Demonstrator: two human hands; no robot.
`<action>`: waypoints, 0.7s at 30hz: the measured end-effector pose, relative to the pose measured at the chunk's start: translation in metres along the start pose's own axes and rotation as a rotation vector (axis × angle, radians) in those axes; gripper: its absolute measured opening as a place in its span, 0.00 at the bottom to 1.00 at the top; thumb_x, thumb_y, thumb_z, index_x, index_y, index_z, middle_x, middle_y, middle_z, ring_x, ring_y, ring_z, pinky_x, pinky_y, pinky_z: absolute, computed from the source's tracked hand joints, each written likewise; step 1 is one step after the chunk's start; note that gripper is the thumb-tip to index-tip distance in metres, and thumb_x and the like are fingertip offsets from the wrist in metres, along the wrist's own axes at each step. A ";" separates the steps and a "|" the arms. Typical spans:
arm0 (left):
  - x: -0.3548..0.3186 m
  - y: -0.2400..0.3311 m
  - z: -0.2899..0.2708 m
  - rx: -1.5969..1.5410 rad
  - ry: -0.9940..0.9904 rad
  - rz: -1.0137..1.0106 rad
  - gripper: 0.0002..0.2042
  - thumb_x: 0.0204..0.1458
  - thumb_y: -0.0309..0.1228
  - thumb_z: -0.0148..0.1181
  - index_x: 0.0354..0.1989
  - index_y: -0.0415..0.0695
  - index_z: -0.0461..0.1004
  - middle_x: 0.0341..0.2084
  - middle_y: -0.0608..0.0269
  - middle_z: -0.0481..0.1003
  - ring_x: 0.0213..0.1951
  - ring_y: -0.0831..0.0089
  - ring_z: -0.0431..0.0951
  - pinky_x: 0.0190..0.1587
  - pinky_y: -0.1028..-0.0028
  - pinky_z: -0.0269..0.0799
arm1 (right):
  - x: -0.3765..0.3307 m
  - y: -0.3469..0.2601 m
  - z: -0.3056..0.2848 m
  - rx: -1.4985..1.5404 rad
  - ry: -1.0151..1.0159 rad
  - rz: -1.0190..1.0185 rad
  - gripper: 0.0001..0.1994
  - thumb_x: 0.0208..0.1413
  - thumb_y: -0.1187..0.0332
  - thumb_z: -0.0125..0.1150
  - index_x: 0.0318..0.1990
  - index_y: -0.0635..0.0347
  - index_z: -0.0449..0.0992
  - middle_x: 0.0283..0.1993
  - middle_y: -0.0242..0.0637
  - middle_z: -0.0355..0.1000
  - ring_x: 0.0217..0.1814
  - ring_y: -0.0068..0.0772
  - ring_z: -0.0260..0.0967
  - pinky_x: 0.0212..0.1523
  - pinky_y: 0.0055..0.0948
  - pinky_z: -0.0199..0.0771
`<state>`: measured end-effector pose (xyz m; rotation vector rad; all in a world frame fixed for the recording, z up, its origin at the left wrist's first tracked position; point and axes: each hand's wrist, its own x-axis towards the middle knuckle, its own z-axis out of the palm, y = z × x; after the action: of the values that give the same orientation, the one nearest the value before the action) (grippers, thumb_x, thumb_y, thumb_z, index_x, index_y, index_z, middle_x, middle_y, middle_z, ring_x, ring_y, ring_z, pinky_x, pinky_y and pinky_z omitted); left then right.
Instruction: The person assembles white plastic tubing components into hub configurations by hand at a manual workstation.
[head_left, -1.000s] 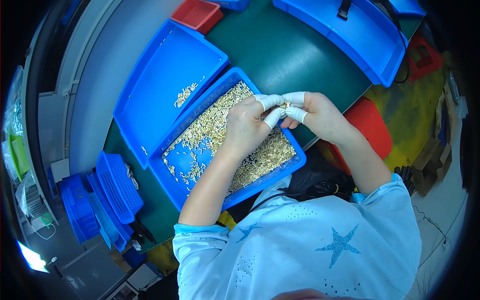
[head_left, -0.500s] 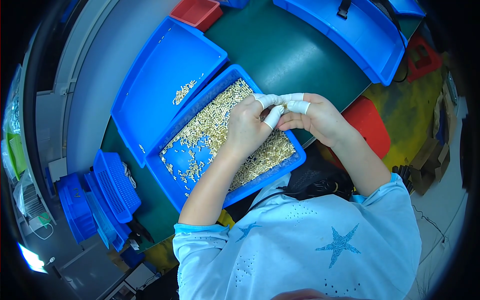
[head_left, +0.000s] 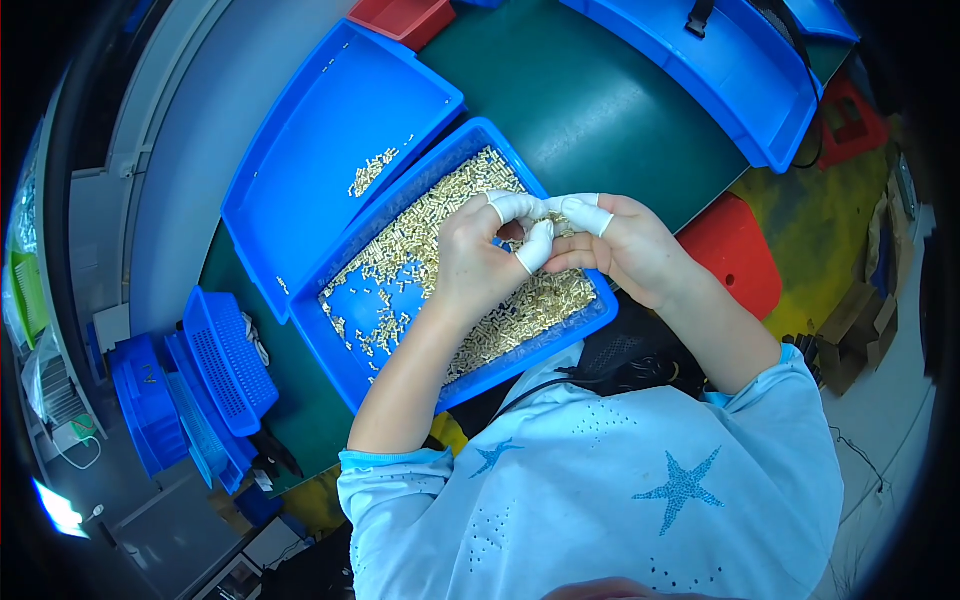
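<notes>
My left hand (head_left: 475,252) and my right hand (head_left: 640,245) meet above a blue tray (head_left: 357,398) holding a great many small brass-coloured cylindrical pieces (head_left: 430,225). White covers wrap the thumb and index finger of each. My left thumb and index finger curve toward each other, their tips close to the right hand's. The right thumb presses against its index finger, while the other fingers curl beneath. Whatever sits between the fingertips is too small to make out. To the left lies a second blue tray (head_left: 320,130) with a small heap of the same pieces (head_left: 372,172).
Both trays lie on a dark green table (head_left: 560,100). A red bin (head_left: 405,20) stands at the back, and a long blue tray (head_left: 710,70) lies far right. A red stool (head_left: 735,255) is beyond the table edge. Blue perforated baskets (head_left: 228,360) stand at the left.
Both hands stay together over the tray; my left thumb and index finger have shifted slightly left, and the right thumb now lies closer along its index finger. The view has tilted slightly.
</notes>
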<state>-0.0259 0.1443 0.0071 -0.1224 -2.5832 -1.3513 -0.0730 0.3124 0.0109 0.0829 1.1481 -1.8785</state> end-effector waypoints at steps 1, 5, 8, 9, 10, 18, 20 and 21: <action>-0.002 0.001 -0.003 -0.010 0.014 -0.003 0.07 0.39 0.23 0.64 0.29 0.41 0.77 0.23 0.63 0.76 0.23 0.78 0.74 0.27 0.80 0.70 | 0.000 0.000 0.004 -0.002 -0.005 0.004 0.16 0.62 0.65 0.45 0.48 0.72 0.67 0.45 0.48 0.70 0.44 0.38 0.73 0.44 0.34 0.76; -0.010 0.005 -0.015 -0.031 0.083 0.027 0.07 0.38 0.22 0.62 0.28 0.40 0.77 0.22 0.62 0.75 0.22 0.76 0.75 0.25 0.79 0.72 | 0.001 0.003 0.016 0.044 -0.040 0.021 0.17 0.63 0.65 0.43 0.49 0.72 0.66 0.47 0.48 0.69 0.46 0.39 0.72 0.46 0.35 0.74; -0.020 0.004 -0.027 0.013 0.103 0.020 0.07 0.37 0.22 0.63 0.27 0.41 0.77 0.22 0.62 0.75 0.23 0.77 0.75 0.25 0.80 0.72 | 0.004 0.006 0.029 0.068 -0.063 0.045 0.18 0.63 0.65 0.42 0.50 0.72 0.66 0.48 0.49 0.69 0.48 0.40 0.71 0.48 0.36 0.74; -0.024 0.004 -0.032 0.017 0.111 0.012 0.07 0.37 0.22 0.63 0.27 0.41 0.77 0.22 0.62 0.75 0.23 0.77 0.75 0.25 0.80 0.72 | 0.005 0.008 0.033 0.060 -0.063 0.057 0.18 0.63 0.65 0.42 0.51 0.72 0.65 0.48 0.49 0.69 0.48 0.40 0.71 0.49 0.37 0.73; -0.027 0.005 -0.037 0.044 0.108 0.001 0.06 0.37 0.21 0.63 0.27 0.41 0.76 0.22 0.63 0.75 0.23 0.78 0.74 0.25 0.80 0.71 | 0.007 0.010 0.037 0.057 -0.071 0.066 0.18 0.63 0.65 0.42 0.51 0.72 0.65 0.48 0.49 0.69 0.48 0.40 0.71 0.49 0.37 0.73; -0.047 -0.010 -0.055 0.139 0.213 0.037 0.08 0.35 0.20 0.63 0.26 0.41 0.76 0.22 0.63 0.75 0.22 0.76 0.74 0.23 0.79 0.71 | 0.027 0.029 0.056 0.085 -0.086 0.124 0.19 0.63 0.64 0.42 0.52 0.72 0.65 0.48 0.48 0.69 0.49 0.40 0.70 0.50 0.37 0.72; -0.050 -0.016 -0.053 0.159 0.267 0.078 0.08 0.34 0.20 0.63 0.26 0.41 0.75 0.22 0.63 0.74 0.22 0.75 0.73 0.22 0.78 0.70 | 0.032 0.034 0.058 0.068 -0.082 0.125 0.18 0.63 0.64 0.43 0.52 0.72 0.65 0.48 0.48 0.69 0.49 0.39 0.70 0.49 0.36 0.72; -0.052 -0.019 -0.054 0.156 0.279 0.067 0.08 0.34 0.20 0.63 0.26 0.41 0.75 0.22 0.63 0.74 0.22 0.75 0.73 0.22 0.78 0.70 | 0.034 0.035 0.059 0.059 -0.072 0.118 0.18 0.63 0.64 0.43 0.52 0.71 0.66 0.48 0.47 0.69 0.49 0.39 0.70 0.49 0.35 0.72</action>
<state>0.0294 0.0910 0.0097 0.0051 -2.4136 -1.0560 -0.0458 0.2407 0.0044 0.1126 1.0172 -1.7963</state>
